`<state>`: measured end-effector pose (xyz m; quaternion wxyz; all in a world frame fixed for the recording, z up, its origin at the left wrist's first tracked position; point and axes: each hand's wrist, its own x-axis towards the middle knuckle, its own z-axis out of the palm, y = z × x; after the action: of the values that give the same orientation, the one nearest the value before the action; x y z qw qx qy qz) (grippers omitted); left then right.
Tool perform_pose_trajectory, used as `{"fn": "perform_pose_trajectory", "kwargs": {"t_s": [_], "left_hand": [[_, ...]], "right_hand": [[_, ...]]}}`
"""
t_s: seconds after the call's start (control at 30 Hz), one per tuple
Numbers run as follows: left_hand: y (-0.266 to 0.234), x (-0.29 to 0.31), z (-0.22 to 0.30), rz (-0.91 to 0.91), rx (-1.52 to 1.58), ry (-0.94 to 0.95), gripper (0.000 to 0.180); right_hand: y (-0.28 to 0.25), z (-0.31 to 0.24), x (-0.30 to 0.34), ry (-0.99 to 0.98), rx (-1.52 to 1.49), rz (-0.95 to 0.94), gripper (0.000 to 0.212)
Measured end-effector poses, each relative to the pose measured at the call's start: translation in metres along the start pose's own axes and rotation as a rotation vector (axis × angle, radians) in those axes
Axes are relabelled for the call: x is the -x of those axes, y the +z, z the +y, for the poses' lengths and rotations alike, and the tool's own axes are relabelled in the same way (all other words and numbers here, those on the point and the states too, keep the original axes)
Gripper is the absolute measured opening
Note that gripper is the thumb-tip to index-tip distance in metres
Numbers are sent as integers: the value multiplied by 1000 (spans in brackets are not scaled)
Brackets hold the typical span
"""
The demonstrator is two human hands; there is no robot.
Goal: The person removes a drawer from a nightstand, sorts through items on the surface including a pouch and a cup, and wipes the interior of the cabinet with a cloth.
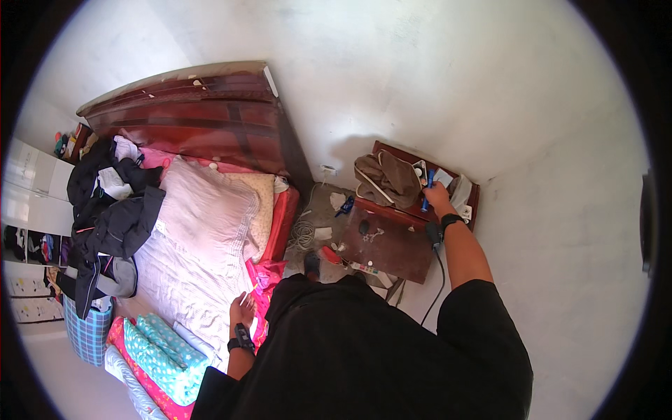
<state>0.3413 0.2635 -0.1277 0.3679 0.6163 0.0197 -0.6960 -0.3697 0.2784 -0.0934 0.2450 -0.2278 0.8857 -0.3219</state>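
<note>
My right hand (439, 199) is at the open wooden drawer unit on the right. Its fingers are closed round a slim blue stick-like object (429, 183), whose exact kind is too small to tell. A crumpled brown cloth bag (392, 180) lies on the unit to the left of this hand. Beside it on the right is a pale plastic bag (460, 190). My left hand (243, 310) hangs low by the bed's right edge, fingers apart, over the pink sheet. A small white streak shows at its fingers; what it is I cannot make out.
The bed holds a pink pillow (206, 210), dark clothes (126, 217) and folded quilts (164, 350). A reddish-brown panel (388, 241) projects below the drawer. Coiled cable (302, 234) lies on the floor, and a black cord (439, 273) hangs by my right wrist.
</note>
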Motion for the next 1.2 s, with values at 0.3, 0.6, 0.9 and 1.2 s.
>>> {"fn": "perform_pose_trajectory", "kwargs": {"t_s": [0.3,0.6,0.9,1.2], "left_hand": [[0,-7,-15,9,21,-45,26],[-29,-14,7,129,64,17,32],[-8,-33,12,36,-163,33,39],[10,-12,24,-82,-636,109,52]], "right_hand": [[22,15,30,-223,140,392,57],[28,-16,98,-672,-24,427,47],[60,-93,86,-768,412,160,33],[36,-175,141,-1030,-189,486,16]]}}
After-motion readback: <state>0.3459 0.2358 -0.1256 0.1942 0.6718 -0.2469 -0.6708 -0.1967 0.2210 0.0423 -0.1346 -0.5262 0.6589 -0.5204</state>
